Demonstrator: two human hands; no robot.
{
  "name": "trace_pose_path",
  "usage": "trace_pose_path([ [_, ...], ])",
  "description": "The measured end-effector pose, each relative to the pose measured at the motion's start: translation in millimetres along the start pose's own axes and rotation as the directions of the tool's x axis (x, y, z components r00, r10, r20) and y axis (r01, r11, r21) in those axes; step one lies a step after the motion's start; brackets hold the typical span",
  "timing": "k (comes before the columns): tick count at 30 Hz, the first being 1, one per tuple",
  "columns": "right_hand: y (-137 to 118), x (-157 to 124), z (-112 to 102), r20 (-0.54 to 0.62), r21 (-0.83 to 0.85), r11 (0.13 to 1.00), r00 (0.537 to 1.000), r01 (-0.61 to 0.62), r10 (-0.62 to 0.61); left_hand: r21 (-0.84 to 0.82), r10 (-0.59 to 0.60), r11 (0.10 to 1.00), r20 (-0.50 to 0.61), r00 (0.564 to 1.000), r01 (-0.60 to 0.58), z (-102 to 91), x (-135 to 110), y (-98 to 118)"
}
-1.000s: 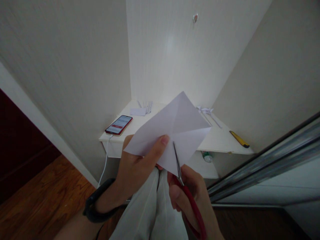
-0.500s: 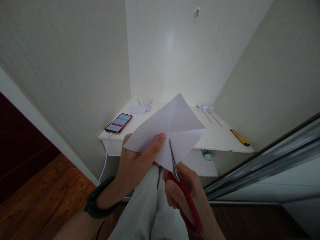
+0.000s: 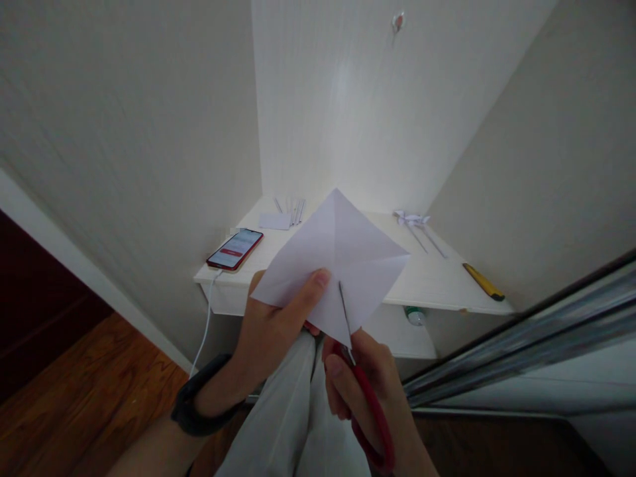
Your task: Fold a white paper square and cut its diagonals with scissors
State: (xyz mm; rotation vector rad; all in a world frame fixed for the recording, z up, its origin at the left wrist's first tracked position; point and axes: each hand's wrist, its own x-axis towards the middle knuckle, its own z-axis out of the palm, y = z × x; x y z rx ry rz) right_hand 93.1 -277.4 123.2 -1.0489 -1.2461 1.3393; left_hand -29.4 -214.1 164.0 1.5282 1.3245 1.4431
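My left hand [image 3: 278, 324] pinches a creased square of white paper [image 3: 342, 245], thumb on top and fingers underneath. The sheet is held up over my lap with one corner pointing away from me. In my right hand [image 3: 368, 377] are red-handled scissors [image 3: 375, 414], fingers wrapped in the loops. One blade lies across the top of the paper, running from the near corner toward the middle creases; the other blade is mostly hidden under the sheet.
Behind the paper is a white shelf [image 3: 437, 285]. On it lie a phone [image 3: 235, 250] with a cable, a small paper piece [image 3: 275, 220], thin paper strips [image 3: 298, 211], folded paper flowers [image 3: 411, 218] on stems, and a yellow cutter [image 3: 483, 281]. A bottle [image 3: 415, 316] is below.
The scissor blades have closed somewhat along the near corner of the paper. The sheet has turned slightly, its far corner shifting left. The view has moved a little.
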Motion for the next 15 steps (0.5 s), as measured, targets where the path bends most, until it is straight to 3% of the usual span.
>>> trace_pose_path([
  [5, 2.0, 3.9, 2.1, 0.019, 0.0, 0.999, 0.999, -0.042, 0.042, -0.06, -0.051, 0.997, 0.052, 0.997, 0.054, -0.3, 1.9, 1.7],
  [10, 12.9, 10.4, -2.6, 0.067, -0.036, 0.999, 0.998, -0.011, 0.014, -0.06, -0.024, 0.998, 0.018, 1.0, 0.025, 0.3, 1.3, 6.2],
  [15, 16.9, 11.9, -11.4, 0.092, -0.147, 0.988, 0.995, 0.047, -0.033, -0.087, -0.057, 0.994, 0.088, 0.995, 0.065, 2.9, -3.8, 11.7],
])
